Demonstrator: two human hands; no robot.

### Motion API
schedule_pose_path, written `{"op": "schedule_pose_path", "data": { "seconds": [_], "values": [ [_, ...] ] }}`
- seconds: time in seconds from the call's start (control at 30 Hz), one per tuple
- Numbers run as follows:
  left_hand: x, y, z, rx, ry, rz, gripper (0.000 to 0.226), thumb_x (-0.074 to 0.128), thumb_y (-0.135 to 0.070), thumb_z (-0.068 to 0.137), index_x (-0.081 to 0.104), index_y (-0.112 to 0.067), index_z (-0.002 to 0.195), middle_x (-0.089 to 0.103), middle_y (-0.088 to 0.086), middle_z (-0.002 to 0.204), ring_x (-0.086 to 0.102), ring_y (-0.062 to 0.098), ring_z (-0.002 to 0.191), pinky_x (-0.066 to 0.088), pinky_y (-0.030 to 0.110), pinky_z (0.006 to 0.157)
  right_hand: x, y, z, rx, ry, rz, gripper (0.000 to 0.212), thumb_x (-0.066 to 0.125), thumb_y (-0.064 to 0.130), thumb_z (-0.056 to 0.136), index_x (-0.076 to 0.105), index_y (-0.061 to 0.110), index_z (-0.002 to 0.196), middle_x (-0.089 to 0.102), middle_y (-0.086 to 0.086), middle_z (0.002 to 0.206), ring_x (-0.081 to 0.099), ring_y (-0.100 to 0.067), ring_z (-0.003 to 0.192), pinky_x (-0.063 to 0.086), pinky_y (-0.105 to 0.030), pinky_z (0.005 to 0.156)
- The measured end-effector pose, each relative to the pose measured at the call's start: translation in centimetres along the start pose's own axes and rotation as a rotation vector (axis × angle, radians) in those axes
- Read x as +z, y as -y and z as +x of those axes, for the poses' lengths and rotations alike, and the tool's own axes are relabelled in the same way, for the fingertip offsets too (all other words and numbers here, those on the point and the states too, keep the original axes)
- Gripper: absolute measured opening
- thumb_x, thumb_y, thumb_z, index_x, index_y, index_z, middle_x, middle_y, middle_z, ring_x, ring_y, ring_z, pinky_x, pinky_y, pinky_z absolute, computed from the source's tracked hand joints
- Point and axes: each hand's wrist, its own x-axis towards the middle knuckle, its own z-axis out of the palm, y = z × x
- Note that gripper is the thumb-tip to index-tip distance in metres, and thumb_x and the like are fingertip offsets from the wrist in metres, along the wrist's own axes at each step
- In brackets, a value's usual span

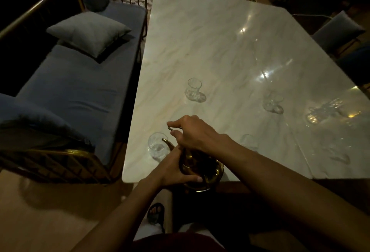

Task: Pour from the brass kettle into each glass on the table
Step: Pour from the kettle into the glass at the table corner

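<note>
The brass kettle (202, 171) is tilted at the near edge of the marble table (220, 51), its spout over a small clear glass (158, 147) with some liquid in it. My left hand (176, 169) grips the kettle's body from the left. My right hand (192, 133) holds the kettle's top handle from above. Another glass (194, 89) stands farther back. A third glass (272, 102) is to the right. A fourth glass (249, 141) sits just behind my right forearm. More glassware (322, 111) glints at the right edge.
A blue cushioned bench (76, 91) with brass rails and grey pillows runs along the table's left side. Blue chairs (338, 31) stand at the right and far end. My sandalled foot (156, 211) shows on the wooden floor below the table edge.
</note>
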Motion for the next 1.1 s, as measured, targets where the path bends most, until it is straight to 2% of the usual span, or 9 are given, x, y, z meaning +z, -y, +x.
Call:
{"op": "schedule_pose_path", "data": {
  "seconds": [0.2, 0.33, 0.53, 0.87, 1.1],
  "values": [
    [-0.5, 0.4, 0.0, -0.026, 0.004, -0.007, 0.106, 0.089, -0.058, 0.063, 0.037, -0.023, 0.148, 0.054, -0.007, 0.143, 0.055, 0.005, 0.129, 0.048, 0.025, 0.109, 0.5, 0.3, 1.2, 0.017, 0.025, -0.02, 0.044, 0.055, 0.029, 0.095, 0.057, 0.02, 0.137, 0.059, -0.004, 0.138, 0.057, -0.025, 0.124, 0.048, -0.04, 0.102],
    [-0.7, 0.4, -0.1, -0.046, 0.012, -0.009, 0.097, 0.091, -0.051, 0.066, 0.036, -0.031, 0.144, 0.053, -0.014, 0.139, 0.055, -0.004, 0.122, 0.046, 0.016, 0.106, 0.8, 0.3, 1.7, 0.01, 0.033, -0.023, 0.044, 0.055, 0.028, 0.094, 0.057, 0.018, 0.137, 0.059, -0.003, 0.138, 0.057, -0.024, 0.125, 0.048, -0.04, 0.102],
    [-0.8, 0.3, -0.2, -0.052, 0.02, -0.007, 0.103, 0.091, -0.05, 0.067, 0.035, -0.026, 0.15, 0.052, -0.007, 0.146, 0.053, 0.008, 0.132, 0.046, 0.027, 0.111, 0.9, 0.4, 2.0, 0.016, 0.039, -0.043, 0.044, 0.056, 0.027, 0.094, 0.058, 0.019, 0.137, 0.06, -0.004, 0.137, 0.059, -0.024, 0.122, 0.05, -0.04, 0.1],
    [-1.0, 0.6, -0.4, -0.074, 0.048, 0.005, 0.102, 0.09, -0.052, 0.067, 0.034, -0.028, 0.149, 0.053, -0.008, 0.145, 0.055, 0.009, 0.132, 0.047, 0.024, 0.109, 1.2, 0.6, 2.1, 0.012, 0.032, -0.055, 0.043, 0.056, 0.028, 0.094, 0.059, 0.018, 0.136, 0.061, -0.005, 0.137, 0.059, -0.025, 0.122, 0.049, -0.04, 0.101],
    [-1.1, 0.6, -0.7, -0.081, 0.061, 0.004, 0.104, 0.09, -0.055, 0.066, 0.034, -0.028, 0.15, 0.054, -0.009, 0.146, 0.055, 0.009, 0.132, 0.048, 0.033, 0.111, 1.5, 0.7, 2.0, 0.024, 0.036, -0.055, 0.043, 0.055, 0.028, 0.095, 0.058, 0.017, 0.136, 0.059, -0.005, 0.138, 0.058, -0.026, 0.123, 0.049, -0.04, 0.102]
  ]
}}
